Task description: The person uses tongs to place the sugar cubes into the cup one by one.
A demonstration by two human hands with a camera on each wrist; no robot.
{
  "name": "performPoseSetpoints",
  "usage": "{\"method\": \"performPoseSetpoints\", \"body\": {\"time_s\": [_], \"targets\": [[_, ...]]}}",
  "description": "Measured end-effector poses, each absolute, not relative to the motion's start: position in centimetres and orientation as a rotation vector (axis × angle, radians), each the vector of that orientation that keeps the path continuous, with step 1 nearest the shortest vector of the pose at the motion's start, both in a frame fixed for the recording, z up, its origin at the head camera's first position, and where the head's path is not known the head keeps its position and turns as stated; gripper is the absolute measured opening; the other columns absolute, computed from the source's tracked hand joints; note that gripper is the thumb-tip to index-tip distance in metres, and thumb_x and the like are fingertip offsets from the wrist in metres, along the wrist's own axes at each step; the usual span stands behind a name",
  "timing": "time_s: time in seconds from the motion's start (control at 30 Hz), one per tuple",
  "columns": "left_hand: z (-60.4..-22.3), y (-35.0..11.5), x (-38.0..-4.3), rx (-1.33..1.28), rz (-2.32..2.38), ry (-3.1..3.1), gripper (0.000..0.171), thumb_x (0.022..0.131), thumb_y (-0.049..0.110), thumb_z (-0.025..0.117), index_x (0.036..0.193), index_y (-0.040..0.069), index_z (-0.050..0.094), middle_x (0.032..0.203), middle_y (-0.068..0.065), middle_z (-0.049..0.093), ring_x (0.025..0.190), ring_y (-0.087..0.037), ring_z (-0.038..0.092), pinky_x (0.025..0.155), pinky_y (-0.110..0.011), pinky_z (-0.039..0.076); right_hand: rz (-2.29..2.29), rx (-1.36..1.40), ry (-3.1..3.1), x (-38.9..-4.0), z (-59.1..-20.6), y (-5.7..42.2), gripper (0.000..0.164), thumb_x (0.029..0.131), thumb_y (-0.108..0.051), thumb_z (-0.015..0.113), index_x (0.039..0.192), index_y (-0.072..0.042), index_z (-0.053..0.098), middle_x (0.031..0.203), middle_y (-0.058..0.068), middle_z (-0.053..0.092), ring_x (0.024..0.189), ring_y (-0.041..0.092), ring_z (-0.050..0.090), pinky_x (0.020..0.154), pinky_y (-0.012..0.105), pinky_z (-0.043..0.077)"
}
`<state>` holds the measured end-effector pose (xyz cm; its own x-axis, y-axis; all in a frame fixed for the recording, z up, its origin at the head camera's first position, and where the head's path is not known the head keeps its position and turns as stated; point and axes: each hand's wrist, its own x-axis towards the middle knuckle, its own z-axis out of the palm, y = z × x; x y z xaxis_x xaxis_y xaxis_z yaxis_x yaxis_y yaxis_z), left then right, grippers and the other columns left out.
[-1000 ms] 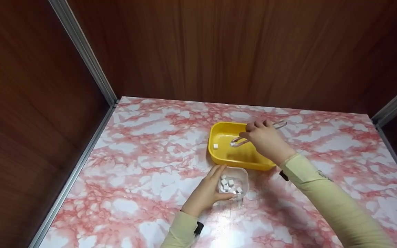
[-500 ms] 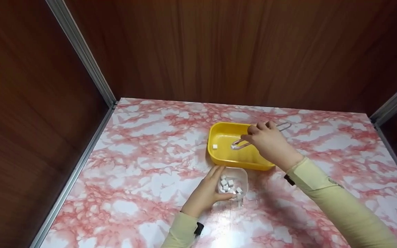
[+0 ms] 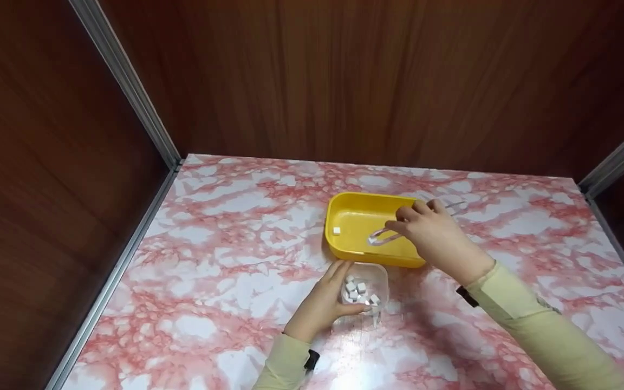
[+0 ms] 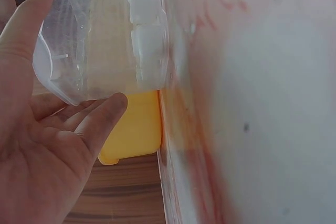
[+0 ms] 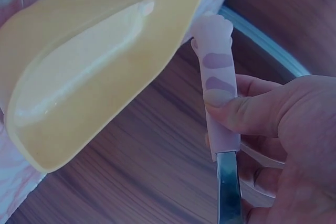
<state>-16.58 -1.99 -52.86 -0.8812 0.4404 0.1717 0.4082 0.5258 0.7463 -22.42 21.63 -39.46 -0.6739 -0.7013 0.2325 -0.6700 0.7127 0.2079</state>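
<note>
My right hand (image 3: 442, 238) pinches small tongs (image 5: 220, 103) with pink paw-shaped ends and a metal body, thumb on one arm and fingers on the other. Between the tips in the head view is a white cube (image 3: 372, 241), over the near part of the yellow basin (image 3: 363, 257). Another white cube (image 3: 336, 231) lies at the basin's left end. My left hand (image 3: 320, 303) holds a clear plastic container (image 4: 105, 40) by its side, thumb at the near rim and fingers at the far side. Several white cubes (image 3: 352, 290) lie inside it.
The container stands just in front of the basin on a red-and-white marbled table (image 3: 225, 244). Brown wood-grain panels (image 3: 344, 81) rise behind and at the sides, with metal strips (image 3: 128, 81) along their corners.
My right hand has moved right and nearer to me, bringing the tongs and white cube toward the basin's near edge. My left hand still holds the container in place.
</note>
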Motion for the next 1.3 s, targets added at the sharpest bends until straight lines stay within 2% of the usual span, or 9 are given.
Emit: {"method": "performPoseSetpoints", "body": {"time_s": [0.1, 0.2, 0.37, 0.47, 0.57, 0.63, 0.8, 1.03, 1.3], "targets": [[-52.8, -2.0, -16.5, 0.751, 1.316, 2.702, 0.098, 0.076, 0.054, 0.072, 0.149, 0.006, 0.028, 0.149, -0.007, 0.032, 0.133, -0.021, 0.036, 0.108, -0.035, 0.034, -0.135, 1.099, -2.609, -21.5, -39.5, 21.8, 0.041, 0.071, 0.001, 0.082, 0.107, -0.017, 0.073, 0.095, 0.009, 0.061, 0.09, 0.032, 0.052, 0.074, 0.05, 0.042], [-52.9, -2.1, -16.5, 0.747, 1.319, 2.695, 0.097, 0.077, 0.052, 0.072, 0.15, 0.006, 0.027, 0.15, -0.006, 0.031, 0.134, -0.021, 0.036, 0.107, -0.035, 0.034, -0.134, 1.11, -2.605, -20.7, -39.7, 21.9, 0.043, 0.067, -0.009, 0.087, 0.107, -0.017, 0.073, 0.095, 0.008, 0.06, 0.089, 0.032, 0.051, 0.08, 0.052, 0.042], [-53.2, -2.1, -16.6, 0.777, 1.342, 2.684, 0.093, 0.08, 0.044, 0.075, 0.149, 0.004, 0.027, 0.148, -0.006, 0.033, 0.132, -0.019, 0.038, 0.107, -0.032, 0.035, -0.133, 1.119, -2.577, -19.7, -40.1, 21.9, 0.037, 0.072, -0.007, 0.082, 0.105, -0.018, 0.073, 0.095, 0.007, 0.061, 0.089, 0.032, 0.052, 0.091, 0.059, 0.038], [-53.2, -2.1, -16.6, 0.787, 1.352, 2.683, 0.092, 0.08, 0.041, 0.076, 0.149, 0.004, 0.028, 0.147, -0.007, 0.034, 0.13, -0.018, 0.039, 0.106, -0.032, 0.036, -0.131, 1.13, -2.565, -19.2, -40.4, 21.9, 0.03, 0.076, -0.017, 0.081, 0.104, -0.019, 0.073, 0.095, 0.005, 0.061, 0.089, 0.031, 0.052, 0.086, 0.056, 0.04], [-53.2, -2.0, -16.5, 0.767, 1.357, 2.675, 0.093, 0.079, 0.043, 0.076, 0.149, 0.005, 0.028, 0.148, -0.006, 0.033, 0.131, -0.02, 0.039, 0.107, -0.034, 0.035, -0.117, 1.148, -2.561, -18.8, -40.8, 21.8, 0.03, 0.076, -0.029, 0.08, 0.104, -0.02, 0.073, 0.095, 0.003, 0.061, 0.088, 0.028, 0.051, 0.078, 0.05, 0.04], [-53.2, -1.9, -16.4, 0.748, 1.356, 2.668, 0.095, 0.078, 0.045, 0.075, 0.15, 0.006, 0.027, 0.149, -0.007, 0.032, 0.132, -0.021, 0.038, 0.107, -0.035, 0.034, -0.106, 1.164, -2.557, -18.5, -41.0, 21.8, 0.032, 0.074, -0.026, 0.082, 0.103, -0.02, 0.073, 0.095, 0.003, 0.06, 0.088, 0.027, 0.05, 0.073, 0.046, 0.039], [-53.1, -1.8, -16.4, 0.753, 1.352, 2.662, 0.095, 0.078, 0.046, 0.075, 0.15, 0.005, 0.027, 0.148, -0.006, 0.033, 0.132, -0.021, 0.037, 0.108, -0.034, 0.033, -0.09, 1.189, -2.531, -18.1, -41.7, 21.6, 0.037, 0.067, -0.013, 0.085, 0.102, -0.02, 0.073, 0.093, 0.003, 0.06, 0.086, 0.027, 0.05, 0.071, 0.043, 0.039], [-52.8, -1.8, -16.6, 0.735, 1.346, 2.657, 0.096, 0.077, 0.049, 0.074, 0.15, 0.008, 0.027, 0.15, -0.004, 0.03, 0.132, -0.022, 0.038, 0.107, -0.036, 0.035, -0.097, 1.204, -2.55, -17.6, -42.3, 21.3, 0.032, 0.075, -0.006, 0.079, 0.102, -0.02, 0.073, 0.091, 0.003, 0.059, 0.082, 0.026, 0.049, 0.072, 0.043, 0.04], [-52.8, -1.9, -16.5, 0.726, 1.339, 2.665, 0.097, 0.076, 0.052, 0.073, 0.15, 0.01, 0.027, 0.15, 0.0, 0.029, 0.132, -0.02, 0.037, 0.106, -0.035, 0.036, -0.142, 1.239, -2.543, -17.3, -42.8, 21.0, 0.035, 0.073, -0.001, 0.079, 0.102, -0.02, 0.073, 0.091, 0.004, 0.059, 0.081, 0.027, 0.051, 0.072, 0.043, 0.041]]}}
